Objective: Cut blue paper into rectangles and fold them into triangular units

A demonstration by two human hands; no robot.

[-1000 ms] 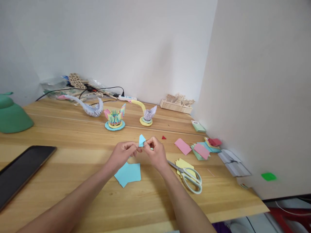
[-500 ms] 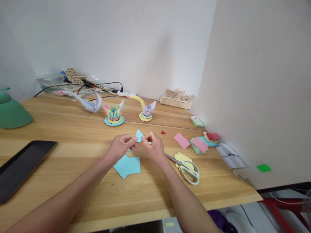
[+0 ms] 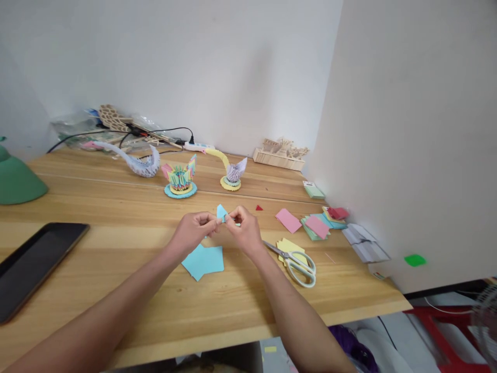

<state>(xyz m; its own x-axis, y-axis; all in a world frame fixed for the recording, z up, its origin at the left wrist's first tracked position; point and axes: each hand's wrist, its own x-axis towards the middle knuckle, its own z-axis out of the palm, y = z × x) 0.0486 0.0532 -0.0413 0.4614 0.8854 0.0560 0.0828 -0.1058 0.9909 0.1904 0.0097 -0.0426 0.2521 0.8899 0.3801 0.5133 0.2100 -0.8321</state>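
Note:
Between my two hands, above the wooden table, is a small folded piece of blue paper [image 3: 221,212] with a pointed top. My left hand [image 3: 197,229] pinches its left side between thumb and fingers. On the other side my right hand [image 3: 244,228] is closed on it too, thumb against the paper's front. Blue paper sheets [image 3: 204,260] lie on the table just below my left hand. Scissors [image 3: 297,263] with pale handles rest partly over yellow paper slips [image 3: 289,247], to the right of my right forearm. A small red paper triangle [image 3: 259,207] lies beyond my right hand.
Folded-paper swans [image 3: 143,165] and a colourful paper piece [image 3: 180,181] stand at the back. Pink slips [image 3: 288,220] and other paper stacks [image 3: 317,228] lie at right. A dark tablet [image 3: 37,264] and a green lamp shade [image 3: 19,178] are at left.
Both hands stay pinched on the blue paper, with my right thumb shifted across its front. The whole view has shifted slightly; the things on the table stay in place.

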